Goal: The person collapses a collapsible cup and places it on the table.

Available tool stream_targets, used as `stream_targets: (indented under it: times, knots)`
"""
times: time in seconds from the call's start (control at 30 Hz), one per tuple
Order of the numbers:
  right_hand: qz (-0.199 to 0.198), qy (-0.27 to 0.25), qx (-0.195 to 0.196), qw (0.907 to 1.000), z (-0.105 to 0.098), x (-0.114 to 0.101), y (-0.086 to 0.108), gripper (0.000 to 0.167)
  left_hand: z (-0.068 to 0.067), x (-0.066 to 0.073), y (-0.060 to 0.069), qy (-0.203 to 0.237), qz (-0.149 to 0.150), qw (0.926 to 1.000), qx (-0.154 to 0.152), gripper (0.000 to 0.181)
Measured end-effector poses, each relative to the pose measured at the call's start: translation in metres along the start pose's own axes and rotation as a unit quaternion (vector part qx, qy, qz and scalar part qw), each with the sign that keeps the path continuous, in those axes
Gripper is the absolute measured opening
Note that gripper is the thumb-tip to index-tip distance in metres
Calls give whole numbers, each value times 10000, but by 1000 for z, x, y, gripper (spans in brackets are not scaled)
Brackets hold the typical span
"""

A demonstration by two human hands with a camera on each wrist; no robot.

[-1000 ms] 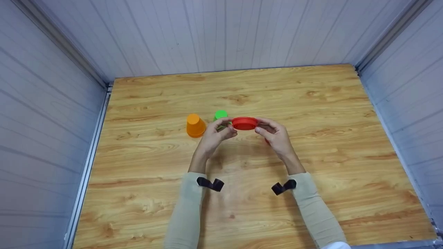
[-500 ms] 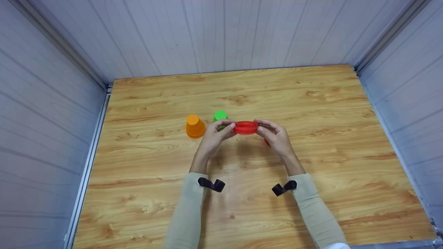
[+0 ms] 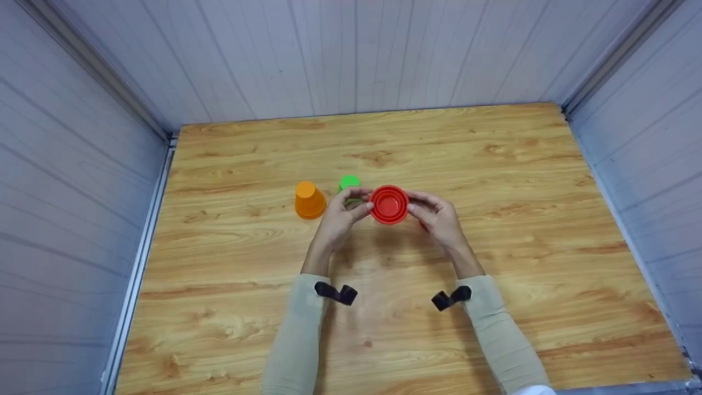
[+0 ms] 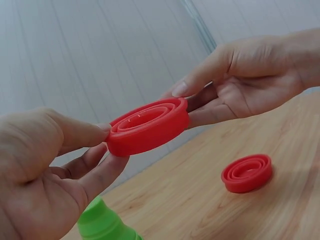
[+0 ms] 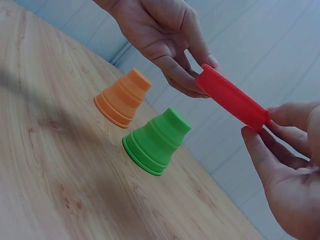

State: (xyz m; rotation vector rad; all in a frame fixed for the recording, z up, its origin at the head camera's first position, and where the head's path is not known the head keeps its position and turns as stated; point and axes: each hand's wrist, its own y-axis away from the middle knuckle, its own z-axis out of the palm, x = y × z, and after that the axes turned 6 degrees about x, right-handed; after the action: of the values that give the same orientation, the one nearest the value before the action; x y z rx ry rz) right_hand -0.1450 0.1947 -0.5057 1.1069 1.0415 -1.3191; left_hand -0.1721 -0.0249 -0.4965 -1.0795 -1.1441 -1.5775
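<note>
Between my hands, above the table, is a red collapsible cup [image 3: 389,204], folded flat into nested rings. My left hand [image 3: 338,215] pinches its left edge with thumb and fingers, and my right hand [image 3: 439,216] pinches the opposite edge. In the head view its ringed inner side faces the camera. A second flattened red cup [image 4: 247,173] lies on the table, mostly hidden behind my right hand in the head view. Beyond my left hand a green collapsible cup [image 5: 157,141] stands extended and upside down. An orange one [image 3: 310,201], also extended and upside down, is to its left.
The wood-grain table [image 3: 219,307] extends on all sides of the hands. Pale panel walls [image 3: 351,55] enclose it at the back, left and right. Black straps with small mounts [image 3: 335,293] sit on both sleeves.
The held red cup has tilted from nearly edge-on to showing its open ringed side to the head camera. Both hands stay at its edges, and the cups on the table have not moved.
</note>
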Motion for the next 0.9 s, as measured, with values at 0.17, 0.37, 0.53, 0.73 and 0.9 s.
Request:
stream_targets:
  times: [0.17, 0.37, 0.53, 0.73, 0.9]
  knots:
    - [46, 95, -21, 9999, -2, 0, 0, 36, 0, -1, 1, -31, -58, 10000, -39, 31]
    - [107, -4, 2, 9999, -6, -1, 0, 40, 2, -3, 1, 35, 47, 9997, -246, 37]
    - [62, -46, 4, 10000, -12, 0, 1, 41, 7, -9, 2, 123, 155, 9993, -302, 40]
    - [36, 107, -65, 9999, -24, 3, 4, 41, 15, -23, 3, 445, -149, 9985, -285, 41]
    - [159, 215, -112, 9996, -37, 6, 7, 43, 25, -30, 2, 466, -304, 9977, -382, 41]
